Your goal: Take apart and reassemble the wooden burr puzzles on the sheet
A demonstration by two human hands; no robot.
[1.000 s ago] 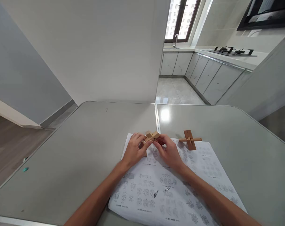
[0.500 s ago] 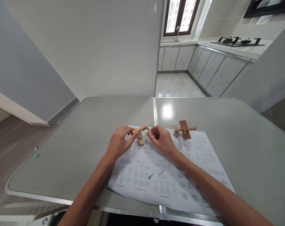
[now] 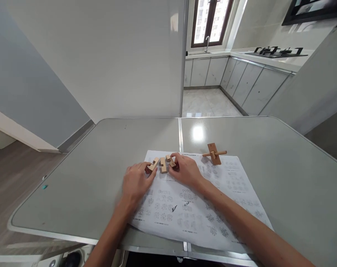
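Thumb and fingers of my left hand (image 3: pixel 137 182) pinch a notched wooden puzzle piece (image 3: pixel 153 164) near the top left of the printed sheet (image 3: pixel 174 226). Between my hands, a second notched wooden piece (image 3: pixel 163 165) lies on the paper, touched by neither hand. My right hand (image 3: pixel 186 170) has its fingers closed on another small notched wooden piece (image 3: pixel 171 162), partly covered by the fingertips. To the right of that hand, a brown wooden plate with a crossing rod (image 3: pixel 214 153) rests on the sheet's upper edge.
The sheet lies on a grey folding table (image 3: pixel 73 178) with a metal seam down its middle. A small teal bit (image 3: pixel 44 187) is at the table's left edge. Beyond stand a white wall panel (image 3: pixel 115 55) and a kitchen counter with a gas stove (image 3: pixel 278 52).
My hands have drawn apart and slightly down. The light wooden pieces that met between them are now separate, one in each hand, with one lying between.
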